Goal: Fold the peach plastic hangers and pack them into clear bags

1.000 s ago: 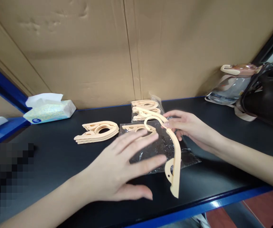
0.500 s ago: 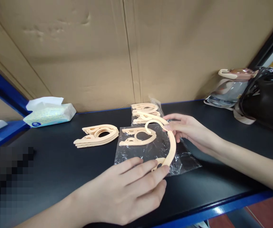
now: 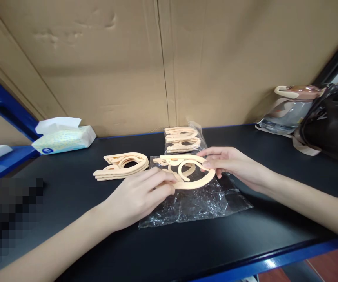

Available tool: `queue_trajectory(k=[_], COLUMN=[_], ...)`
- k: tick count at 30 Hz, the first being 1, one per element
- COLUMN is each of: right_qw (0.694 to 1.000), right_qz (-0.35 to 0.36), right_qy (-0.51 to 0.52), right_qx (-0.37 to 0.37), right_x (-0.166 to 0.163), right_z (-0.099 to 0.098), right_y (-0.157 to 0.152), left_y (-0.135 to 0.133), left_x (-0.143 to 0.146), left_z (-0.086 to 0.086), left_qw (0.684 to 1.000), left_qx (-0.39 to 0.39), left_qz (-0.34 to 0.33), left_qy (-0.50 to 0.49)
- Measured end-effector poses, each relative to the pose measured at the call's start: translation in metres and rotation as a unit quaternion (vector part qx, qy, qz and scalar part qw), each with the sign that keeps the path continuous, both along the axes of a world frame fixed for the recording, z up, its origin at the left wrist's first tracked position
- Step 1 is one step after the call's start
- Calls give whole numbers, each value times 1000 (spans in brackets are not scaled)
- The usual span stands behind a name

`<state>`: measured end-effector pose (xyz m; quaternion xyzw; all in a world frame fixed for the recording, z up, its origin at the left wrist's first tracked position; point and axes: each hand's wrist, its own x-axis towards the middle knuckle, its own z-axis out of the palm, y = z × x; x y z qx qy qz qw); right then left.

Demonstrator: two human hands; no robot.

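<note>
Between my hands is a cream folding clothes hanger, its two arms folded in alongside each other with the curved hook between them. My left hand grips the near arm, its fingers wrapped over the end. At the hinge end, my right hand pinches the hanger between thumb and fingers. Under it lies a clear plastic bag, with another folded hanger on it, mostly covered by the held one. To the left sits a stack of folded hangers. Behind is a clear bag of folded hangers.
A tissue pack lies at the back left. A clear water bottle and a black bag stand at the back right. A cardboard wall closes the far side of the black table, which has a blue front edge.
My left hand has moved up and away from me, swinging the hanger's near arm inward from spread to folded. My right hand stays at the hinge.
</note>
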<state>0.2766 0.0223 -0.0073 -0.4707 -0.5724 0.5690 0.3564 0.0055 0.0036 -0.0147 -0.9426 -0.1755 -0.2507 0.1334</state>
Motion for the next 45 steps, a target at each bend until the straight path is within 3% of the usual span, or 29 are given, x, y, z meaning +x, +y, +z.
queue_trajectory(k=[7,12,17,23,29,35,45], right_qw=[999,998,999,999,1000,999,997], right_qz=[40,64,29,-6,-7,20,50], right_qy=[-11,-23,-15,-14,-7,-24,-39], right_qx=[12,18,28,29,22,32,54], right_x=[1,-1,-3,-3,-6,-4,-5], right_z=[-1,1,0,1,2,1,2], right_y=[1,-4,-4,-4,-6,-7,-8], left_y=[4,6,4,-7,-17,-8,-4], left_x=[-3,-7,-8,0,10,1,0], left_z=[-1,4,8,5,0,3,8], left_qw=[996,991,987,984,988,986,984], left_qx=[-75,-101,-110,-152,-101,-76,-106], left_qz=[36,84,105,89,112,139,139], left_qy=[-36,-10,44,4,40,57,41])
